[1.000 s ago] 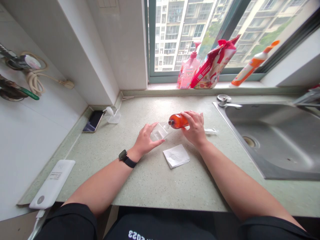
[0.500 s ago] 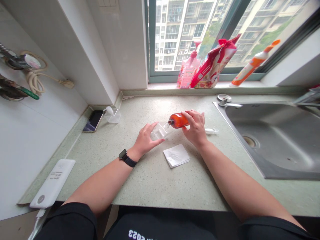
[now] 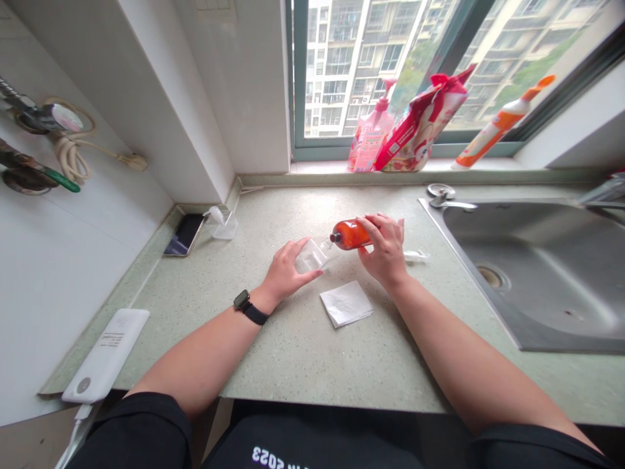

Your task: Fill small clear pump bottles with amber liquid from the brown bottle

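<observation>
Small amber-orange translucent plastic bottle (image 3: 350, 235): held on its side just above the speckled green countertop (image 3: 293, 339), neck tipped into a small clear plastic cup (image 3: 311, 256); judged light, smooth and possibly slippery, with walls likely to yield under a squeeze, so best gripped round the mid-body. Right hand (image 3: 385, 251) is wrapped around the bottle's rear body with fingers curled over it; left hand (image 3: 284, 272) cradles the thin, easily tipped cup, fingers half-spread along its side. Nearby: a folded white paper tissue (image 3: 346, 303) just in front, stainless steel sink (image 3: 537, 273) to the right.
</observation>
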A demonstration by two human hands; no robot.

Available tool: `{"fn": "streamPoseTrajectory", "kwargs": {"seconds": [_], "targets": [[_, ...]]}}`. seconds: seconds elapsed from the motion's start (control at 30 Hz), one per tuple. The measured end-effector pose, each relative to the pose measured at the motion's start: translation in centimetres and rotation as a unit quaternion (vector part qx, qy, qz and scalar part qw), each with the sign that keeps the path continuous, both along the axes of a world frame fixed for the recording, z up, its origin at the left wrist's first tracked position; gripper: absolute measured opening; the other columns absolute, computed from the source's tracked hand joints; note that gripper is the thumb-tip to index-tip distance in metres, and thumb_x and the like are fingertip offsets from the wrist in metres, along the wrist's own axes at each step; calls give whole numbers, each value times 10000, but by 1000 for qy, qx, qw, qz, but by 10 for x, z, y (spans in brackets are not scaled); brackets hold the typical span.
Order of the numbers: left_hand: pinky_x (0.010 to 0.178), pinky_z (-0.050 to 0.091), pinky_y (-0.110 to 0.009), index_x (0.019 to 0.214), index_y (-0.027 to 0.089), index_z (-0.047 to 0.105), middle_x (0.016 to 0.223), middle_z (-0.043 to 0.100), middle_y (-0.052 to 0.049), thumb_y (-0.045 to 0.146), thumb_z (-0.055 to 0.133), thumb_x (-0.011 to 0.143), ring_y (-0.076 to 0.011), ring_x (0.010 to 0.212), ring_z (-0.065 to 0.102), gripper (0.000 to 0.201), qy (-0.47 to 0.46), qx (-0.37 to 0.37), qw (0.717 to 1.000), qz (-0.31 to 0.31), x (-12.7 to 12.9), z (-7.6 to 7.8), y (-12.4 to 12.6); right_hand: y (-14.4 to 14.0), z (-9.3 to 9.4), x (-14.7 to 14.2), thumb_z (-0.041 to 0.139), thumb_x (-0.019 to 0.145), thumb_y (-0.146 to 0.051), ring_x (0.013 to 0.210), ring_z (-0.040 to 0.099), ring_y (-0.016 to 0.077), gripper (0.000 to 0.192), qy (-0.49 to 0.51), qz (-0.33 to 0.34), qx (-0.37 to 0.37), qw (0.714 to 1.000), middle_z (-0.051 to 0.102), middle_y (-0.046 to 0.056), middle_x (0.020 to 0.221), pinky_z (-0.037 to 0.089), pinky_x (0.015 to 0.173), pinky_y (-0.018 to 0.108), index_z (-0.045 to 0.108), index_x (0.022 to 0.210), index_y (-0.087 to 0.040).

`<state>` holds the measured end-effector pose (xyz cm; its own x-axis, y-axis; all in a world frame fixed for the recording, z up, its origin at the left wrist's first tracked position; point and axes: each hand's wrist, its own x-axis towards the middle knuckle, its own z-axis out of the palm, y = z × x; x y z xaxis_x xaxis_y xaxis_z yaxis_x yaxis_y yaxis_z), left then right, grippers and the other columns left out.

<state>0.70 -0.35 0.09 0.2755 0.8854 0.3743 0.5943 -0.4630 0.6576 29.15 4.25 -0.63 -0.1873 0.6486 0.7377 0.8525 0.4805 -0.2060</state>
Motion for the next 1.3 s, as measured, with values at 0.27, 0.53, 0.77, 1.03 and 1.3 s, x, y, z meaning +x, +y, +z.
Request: {"fn": "streamPoseTrajectory", "kwargs": {"seconds": [0.27, 0.53, 0.77, 1.03, 1.3], "targets": [[1095, 544, -540, 1564, 289, 522, 1319, 673, -101, 592, 852, 882, -319, 1207, 663, 816, -6, -5, 1000, -3, 0, 0, -1, -3, 3, 0, 632, 808, -57, 1451, 513, 395, 879, -5, -11, -23, 1000, 605, 77, 1445, 205, 1286, 801, 473, 1586, -435], [1099, 545, -541, 1568, 275, 519, 1343, 673, -110, 576, 860, 881, -324, 1223, 666, 823, -4, -2, 1000, -4, 0, 0, 0, -4, 4, -1, 636, 817, -66, 1457, 503, 390, 853, -8, -13, -17, 1000, 604, 74, 1450, 195, 1295, 790, 492, 1577, -426], [1102, 543, -542, 1567, 278, 516, 1347, 675, -108, 591, 852, 884, -322, 1226, 664, 823, -3, -4, 1000, -4, 0, -1, 0, -4, 4, -1, 645, 829, -71, 1445, 525, 394, 835, -19, -22, -9, 1000, 615, 75, 1417, 213, 1291, 792, 486, 1567, -428], [1101, 547, -538, 1571, 287, 512, 1355, 671, -106, 597, 845, 888, -320, 1226, 666, 820, -8, -7, 1000, -8, 0, -1, 0, -4, 4, -1, 629, 820, -47, 1456, 511, 389, 887, -7, -9, -7, 1000, 607, 68, 1443, 193, 1298, 791, 466, 1592, -452], [1093, 550, -539, 1575, 284, 510, 1340, 675, -108, 619, 833, 891, -319, 1217, 665, 827, -8, -6, 1000, -9, -1, -1, 0, -4, 4, -1, 629, 824, -48, 1460, 509, 388, 892, -12, -13, -10, 1000, 608, 71, 1439, 201, 1295, 796, 456, 1600, -452]]}}
